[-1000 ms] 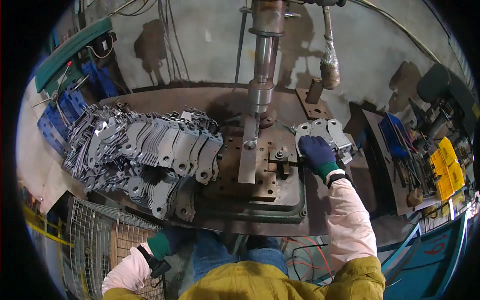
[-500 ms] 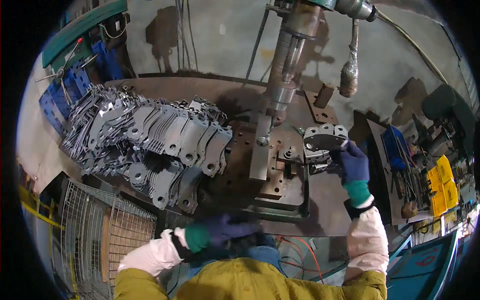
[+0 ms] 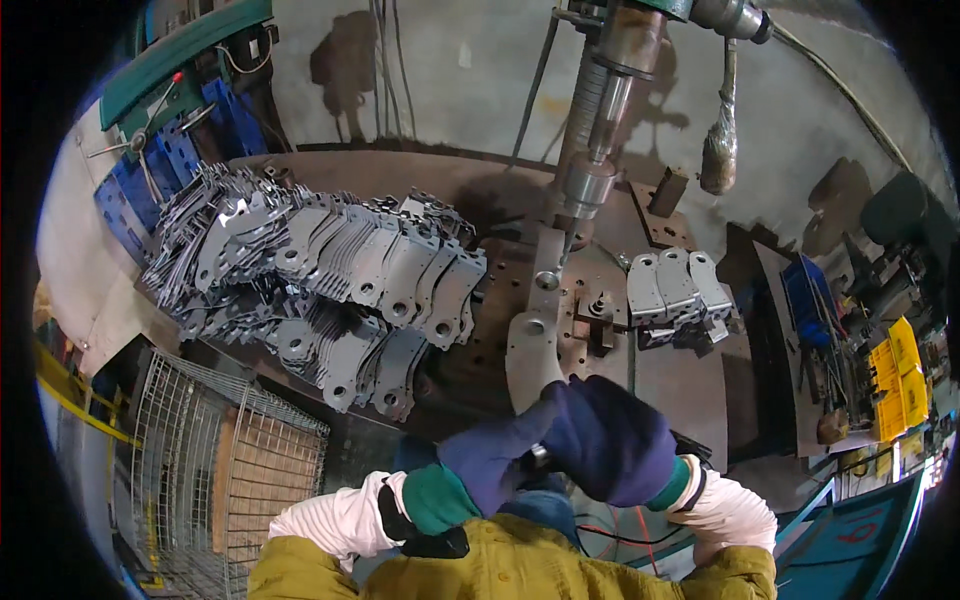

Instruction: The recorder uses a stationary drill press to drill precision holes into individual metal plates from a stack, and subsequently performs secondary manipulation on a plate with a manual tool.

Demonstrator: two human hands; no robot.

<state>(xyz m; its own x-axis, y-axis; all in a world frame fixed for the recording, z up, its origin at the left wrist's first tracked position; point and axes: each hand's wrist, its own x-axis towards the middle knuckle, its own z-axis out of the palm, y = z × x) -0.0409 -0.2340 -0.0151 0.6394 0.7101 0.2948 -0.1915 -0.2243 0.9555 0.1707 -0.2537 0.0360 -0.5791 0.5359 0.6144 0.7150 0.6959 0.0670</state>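
To mid-bench [image 3: 675, 385], a curved steel-grey plate [image 3: 532, 362] is newly brought, pinched by the blue-gloved right hand [image 3: 615, 440]. Left grip [image 3: 498, 455] is unclear.

Spindle [image 3: 590, 182] stands beyond held plate [image 3: 532, 358]; room nearside of bracket stack [image 3: 677, 288].

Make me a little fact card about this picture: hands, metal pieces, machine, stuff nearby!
Left hand: gloved, at near end of metal plate
Right hand: gloved, there too; finger grip partly hidden
Plate: gray, curved, hole visible
Left pile: many gray plates
Right stack: fewer metal parts
Machine spindle: round, pointing down
Nearby: yellow bins, wire basket
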